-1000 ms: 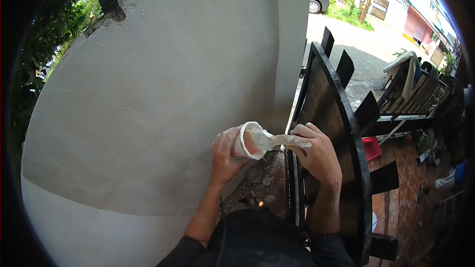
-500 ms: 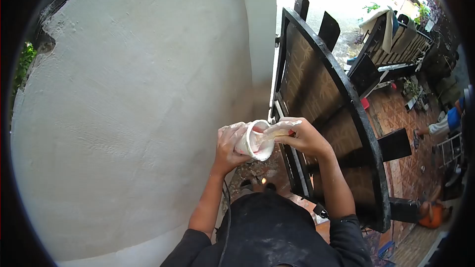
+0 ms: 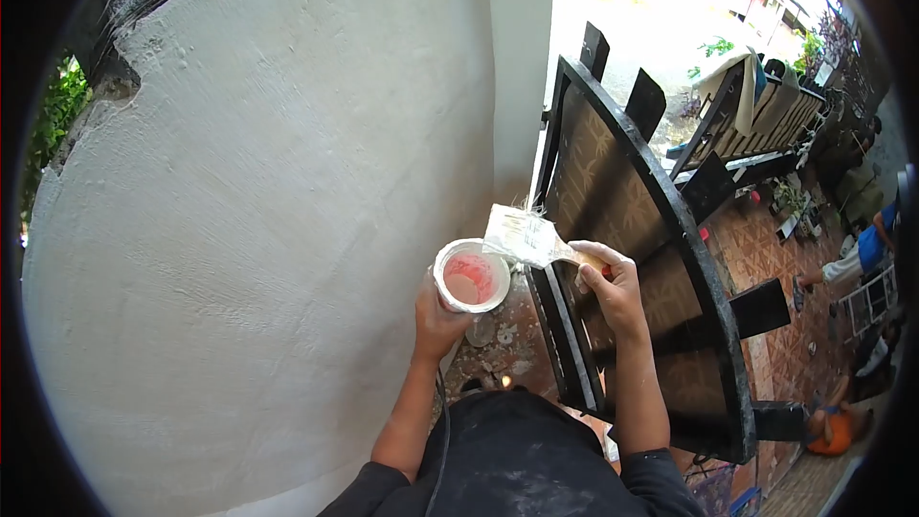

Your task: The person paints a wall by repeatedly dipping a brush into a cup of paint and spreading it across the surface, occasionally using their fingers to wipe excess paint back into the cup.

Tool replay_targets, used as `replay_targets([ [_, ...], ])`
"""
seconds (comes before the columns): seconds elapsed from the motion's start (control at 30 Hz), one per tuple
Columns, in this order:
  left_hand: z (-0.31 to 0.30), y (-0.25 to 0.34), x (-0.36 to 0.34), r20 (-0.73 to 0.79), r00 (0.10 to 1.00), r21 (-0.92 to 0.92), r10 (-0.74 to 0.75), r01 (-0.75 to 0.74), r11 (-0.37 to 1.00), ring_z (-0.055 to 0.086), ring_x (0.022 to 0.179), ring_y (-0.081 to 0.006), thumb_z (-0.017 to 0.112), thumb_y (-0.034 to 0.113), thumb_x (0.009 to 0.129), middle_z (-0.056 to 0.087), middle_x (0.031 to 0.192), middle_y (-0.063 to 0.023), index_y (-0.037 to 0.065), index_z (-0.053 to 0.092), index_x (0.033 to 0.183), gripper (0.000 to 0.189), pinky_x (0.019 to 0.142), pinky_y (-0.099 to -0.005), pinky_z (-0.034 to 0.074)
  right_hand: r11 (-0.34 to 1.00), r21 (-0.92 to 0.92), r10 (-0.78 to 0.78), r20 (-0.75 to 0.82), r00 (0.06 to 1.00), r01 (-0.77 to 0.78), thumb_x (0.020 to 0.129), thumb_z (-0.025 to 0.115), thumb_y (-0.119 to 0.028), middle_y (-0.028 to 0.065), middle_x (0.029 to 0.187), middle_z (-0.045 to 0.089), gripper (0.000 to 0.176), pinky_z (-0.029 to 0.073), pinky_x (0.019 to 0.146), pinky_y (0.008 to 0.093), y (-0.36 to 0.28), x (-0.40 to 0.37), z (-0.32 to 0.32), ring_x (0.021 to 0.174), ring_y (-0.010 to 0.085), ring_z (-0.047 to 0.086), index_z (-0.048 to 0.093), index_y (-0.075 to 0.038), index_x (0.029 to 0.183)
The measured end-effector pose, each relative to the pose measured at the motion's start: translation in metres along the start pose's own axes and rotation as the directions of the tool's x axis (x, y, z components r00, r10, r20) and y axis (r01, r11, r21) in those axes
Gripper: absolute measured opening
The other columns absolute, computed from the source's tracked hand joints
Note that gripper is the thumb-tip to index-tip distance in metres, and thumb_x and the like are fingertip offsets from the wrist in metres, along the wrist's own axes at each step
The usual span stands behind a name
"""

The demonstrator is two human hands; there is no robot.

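My left hand (image 3: 440,323) is wrapped round a white paint cup (image 3: 442,273), whose open mouth faces up. Pinkish-red streaks line its inside, with a pale liquid at the bottom. In my right hand (image 3: 613,283) is a paintbrush (image 3: 525,236), gripped by its wooden handle. Its wide bristles are coated white and point left, just over the cup's right rim. White smears cover the fingers of my right hand. Left of both hands rises a pale plastered wall (image 3: 258,211).
A black-framed gate panel (image 3: 627,201) stands open close on my right, with dark boards sticking out. Beyond it are a reddish tiled floor (image 3: 756,268), a person in blue (image 3: 873,241) and a person in orange (image 3: 831,431). Rubble-strewn ground (image 3: 507,349) lies below my hands.
The paintbrush has come up out of the cup, and its bristles now show above the rim. My right hand has turned and shifted slightly lower; the cup has moved a little left.
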State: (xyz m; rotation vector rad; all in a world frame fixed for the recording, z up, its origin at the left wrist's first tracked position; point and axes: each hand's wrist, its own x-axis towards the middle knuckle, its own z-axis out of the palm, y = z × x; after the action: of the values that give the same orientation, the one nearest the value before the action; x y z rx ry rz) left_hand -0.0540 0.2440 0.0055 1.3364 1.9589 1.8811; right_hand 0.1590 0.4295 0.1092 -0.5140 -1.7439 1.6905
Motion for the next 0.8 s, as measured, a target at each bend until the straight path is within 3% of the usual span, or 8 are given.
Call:
replay_targets([
  [0.1, -0.006, 0.003, -0.002, -0.001, 1.0, -0.023, 0.009, -0.009, 1.0, 0.061, 0.113, -0.0317, 0.084, 0.005, 0.063, 0.06, 0.123, -0.0188, -0.005, 0.044, 0.137, 0.084, 0.096, -0.039, 0.048, 0.994, 0.035, -0.093, -0.164, 0.982, 0.1, 0.096, 0.064, -0.014, -0.0041, 0.072, 0.052, 0.041, 0.04, 0.059, 0.0214, -0.009, 0.029, 0.006, 0.061, 0.0031, 0.043, 0.058, 0.005, 0.132],
  [0.27, -0.024, 0.019, -0.012, 0.042, 0.989, -0.171, -0.14, 0.145, 0.975, 0.059, 0.117, -0.0253, 0.084, 0.006, 0.063, 0.06, 0.125, -0.0146, -0.003, 0.044, 0.138, 0.085, 0.1, -0.038, 0.046, 0.888, 0.407, -0.145, -0.197, 0.97, 0.215, 0.106, 0.049, -0.023, -0.0045, 0.074, 0.04, 0.039, 0.039, 0.057, 0.0221, -0.034, 0.11, 0.02, 0.063, 0.0045, 0.037, 0.057, 0.006, 0.13],
  [0.33, -0.031, 0.027, -0.016, 0.062, 0.985, -0.188, -0.159, 0.168, 0.968, 0.059, 0.119, -0.025, 0.085, 0.008, 0.062, 0.061, 0.125, -0.0141, -0.003, 0.045, 0.137, 0.086, 0.102, -0.0383, 0.046, 0.889, 0.282, -0.282, -0.282, 0.917, 0.36, 0.104, 0.053, -0.021, -0.0056, 0.072, 0.04, 0.037, 0.04, 0.057, 0.0213, -0.05, 0.149, 0.024, 0.06, 0.0041, 0.036, 0.06, 0.006, 0.128],
  [0.47, -0.047, 0.02, -0.031, 0.097, 0.99, -0.103, -0.104, 0.114, 0.988, 0.061, 0.115, -0.0253, 0.088, 0.009, 0.063, 0.063, 0.123, -0.0138, -0.002, 0.049, 0.132, 0.081, 0.099, -0.0388, 0.049, 0.855, -0.204, -0.518, -0.385, 0.764, 0.478, 0.096, 0.064, -0.016, 0.0004, 0.079, 0.065, 0.034, 0.044, 0.055, 0.0212, -0.087, 0.203, 0.027, 0.059, 0.0048, 0.05, 0.064, -0.001, 0.127],
  [0.63, -0.055, 0.032, -0.032, 0.06, 0.989, -0.004, -0.138, 0.139, 0.99, 0.065, 0.111, -0.0246, 0.092, 0.011, 0.061, 0.066, 0.12, -0.0127, 0.0, 0.055, 0.127, 0.076, 0.096, -0.0386, 0.052, 0.765, -0.313, -0.639, -0.472, 0.607, 0.562, 0.093, 0.065, -0.012, 0.0117, 0.089, 0.073, 0.031, 0.053, 0.07, 0.0284, -0.119, 0.253, 0.044, 0.072, 0.0162, 0.069, 0.069, -0.012, 0.124],
  [0.73, -0.053, 0.035, -0.028, 0.102, 0.977, -0.056, -0.186, 0.192, 0.98, 0.06, 0.116, -0.0252, 0.092, 0.013, 0.061, 0.062, 0.124, -0.0134, 0.0, 0.049, 0.134, 0.085, 0.1, -0.0387, 0.047, 0.64, -0.523, -0.765, -0.357, 0.537, 0.563, 0.091, 0.064, -0.009, 0.0141, 0.089, 0.073, 0.033, 0.052, 0.071, 0.0308, -0.14, 0.281, 0.051, 0.075, 0.0195, 0.07, 0.068, -0.012, 0.124],
  [0.77, -0.051, 0.039, -0.026, 0.073, 0.982, -0.034, -0.175, 0.178, 0.983, 0.061, 0.116, -0.0245, 0.092, 0.012, 0.061, 0.062, 0.124, -0.0126, 0.001, 0.05, 0.133, 0.084, 0.1, -0.0385, 0.048, 0.539, -0.575, -0.835, -0.269, 0.48, 0.615, 0.092, 0.059, -0.004, 0.0158, 0.089, 0.07, 0.029, 0.053, 0.07, 0.0317, -0.146, 0.286, 0.055, 0.075, 0.0224, 0.071, 0.066, -0.002, 0.12],
  [0.8, -0.049, 0.04, -0.025, 0.063, 0.982, -0.032, -0.176, 0.178, 0.983, 0.061, 0.116, -0.0245, 0.092, 0.012, 0.061, 0.062, 0.124, -0.0126, 0.001, 0.05, 0.133, 0.084, 0.1, -0.0385, 0.048, 0.539, -0.568, -0.835, -0.265, 0.481, 0.622, 0.092, 0.059, -0.004, 0.0158, 0.089, 0.07, 0.029, 0.053, 0.07, 0.0317, -0.146, 0.29, 0.058, 0.075, 0.0224, 0.071, 0.066, -0.002, 0.12],
])
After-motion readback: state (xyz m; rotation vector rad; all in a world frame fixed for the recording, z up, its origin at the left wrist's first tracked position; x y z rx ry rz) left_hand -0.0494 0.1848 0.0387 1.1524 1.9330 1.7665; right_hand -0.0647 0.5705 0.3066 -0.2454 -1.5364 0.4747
